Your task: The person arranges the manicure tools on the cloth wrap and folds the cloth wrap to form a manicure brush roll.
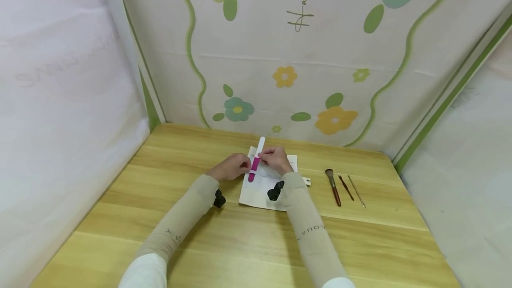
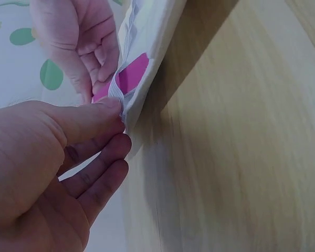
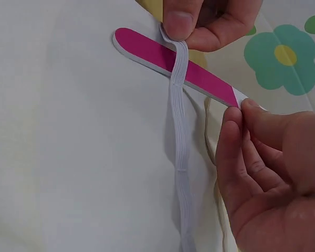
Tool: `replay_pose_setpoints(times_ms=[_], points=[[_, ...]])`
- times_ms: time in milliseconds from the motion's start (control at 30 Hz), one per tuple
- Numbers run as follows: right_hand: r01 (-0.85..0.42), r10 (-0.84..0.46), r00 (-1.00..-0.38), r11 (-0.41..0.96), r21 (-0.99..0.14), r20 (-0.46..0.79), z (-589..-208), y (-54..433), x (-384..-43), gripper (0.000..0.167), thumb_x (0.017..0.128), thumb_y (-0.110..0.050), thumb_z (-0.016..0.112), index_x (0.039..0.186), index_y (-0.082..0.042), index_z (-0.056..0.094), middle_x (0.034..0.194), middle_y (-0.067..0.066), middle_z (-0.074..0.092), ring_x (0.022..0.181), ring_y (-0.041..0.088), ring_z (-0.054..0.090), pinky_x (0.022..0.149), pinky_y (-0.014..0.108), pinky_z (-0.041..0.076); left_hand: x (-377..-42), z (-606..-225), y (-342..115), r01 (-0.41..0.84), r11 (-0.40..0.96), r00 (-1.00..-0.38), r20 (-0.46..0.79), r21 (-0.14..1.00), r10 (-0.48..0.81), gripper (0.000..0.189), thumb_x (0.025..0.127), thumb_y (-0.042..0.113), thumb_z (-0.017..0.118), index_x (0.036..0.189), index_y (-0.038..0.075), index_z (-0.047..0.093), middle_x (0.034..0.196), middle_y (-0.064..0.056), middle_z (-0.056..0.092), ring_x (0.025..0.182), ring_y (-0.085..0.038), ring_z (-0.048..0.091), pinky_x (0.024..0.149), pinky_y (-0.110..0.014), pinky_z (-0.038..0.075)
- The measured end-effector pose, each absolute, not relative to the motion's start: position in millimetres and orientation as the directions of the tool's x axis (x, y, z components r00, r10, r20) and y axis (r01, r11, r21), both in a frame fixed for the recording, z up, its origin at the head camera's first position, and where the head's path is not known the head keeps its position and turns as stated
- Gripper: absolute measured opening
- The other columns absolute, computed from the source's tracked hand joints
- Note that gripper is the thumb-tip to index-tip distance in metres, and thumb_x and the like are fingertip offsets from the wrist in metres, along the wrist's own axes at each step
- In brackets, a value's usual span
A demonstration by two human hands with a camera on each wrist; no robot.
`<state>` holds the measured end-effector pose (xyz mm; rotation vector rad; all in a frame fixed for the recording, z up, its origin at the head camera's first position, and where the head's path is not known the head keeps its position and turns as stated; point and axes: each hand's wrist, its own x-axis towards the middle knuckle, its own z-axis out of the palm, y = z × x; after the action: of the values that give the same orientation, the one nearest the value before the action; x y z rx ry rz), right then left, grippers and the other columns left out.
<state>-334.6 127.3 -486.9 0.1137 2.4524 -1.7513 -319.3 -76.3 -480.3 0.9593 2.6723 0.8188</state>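
A pink-and-white nail file (image 1: 254,164) lies slanted over an opened white cloth pouch (image 1: 256,194). My right hand (image 1: 277,160) pinches the file between thumb and fingers, where the pink meets the white. The pink end passes under a white elastic band (image 3: 179,121) sewn across the pouch, and its rounded tip shows on the other side. At the pouch's left edge, my left hand (image 1: 232,166) pinches the elastic between thumb and forefinger and lifts it, as the left wrist view (image 2: 115,94) shows.
Right of the pouch lie a makeup brush (image 1: 333,187) with a reddish handle, a slim dark tool (image 1: 346,187) and a thin metal stick (image 1: 357,192). A strap tab (image 1: 306,181) sticks out from the pouch. A flowered cloth (image 1: 284,48) hangs behind the wooden table (image 1: 224,248).
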Motion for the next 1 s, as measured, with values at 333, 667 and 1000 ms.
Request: replay_pose_setpoints(times_ms=[333,667,1000], points=[[0.195,-0.088,-0.967,0.343,-0.919,-0.238,-489,128,-322,0.017,0.099,-0.003,0.071,0.112,0.006,0.077,0.110,0.019,0.079,0.080,0.013,0.073,0.076,0.024,0.062,-317,-478,-78,0.538,0.635,-0.773,0.024,0.555,0.634,0.012,0.104,0.007,0.066,0.094,0.003,0.073,0.088,-0.003,0.067,0.082,-0.015,0.054,0.080,-0.029,0.047],[0.280,-0.130,-0.931,0.339,-0.898,-0.340,-492,131,-330,0.017,0.098,-0.003,0.072,0.113,0.002,0.078,0.109,0.015,0.081,0.081,0.012,0.076,0.075,0.025,0.063,-320,-479,-77,0.541,0.632,-0.771,0.025,0.554,0.637,0.012,0.103,0.005,0.066,0.093,0.004,0.072,0.088,-0.003,0.067,0.082,-0.014,0.055,0.080,-0.029,0.049],[0.207,-0.086,-0.946,0.583,-0.786,-0.313,-482,134,-331,0.021,0.091,-0.027,0.084,0.099,-0.007,0.085,0.092,0.006,0.082,0.079,0.010,0.073,0.075,0.023,0.056,-322,-481,-71,0.517,0.654,-0.786,0.004,0.552,0.618,0.011,0.102,0.007,0.068,0.096,0.003,0.076,0.092,-0.004,0.073,0.084,-0.015,0.059,0.085,-0.031,0.054]])
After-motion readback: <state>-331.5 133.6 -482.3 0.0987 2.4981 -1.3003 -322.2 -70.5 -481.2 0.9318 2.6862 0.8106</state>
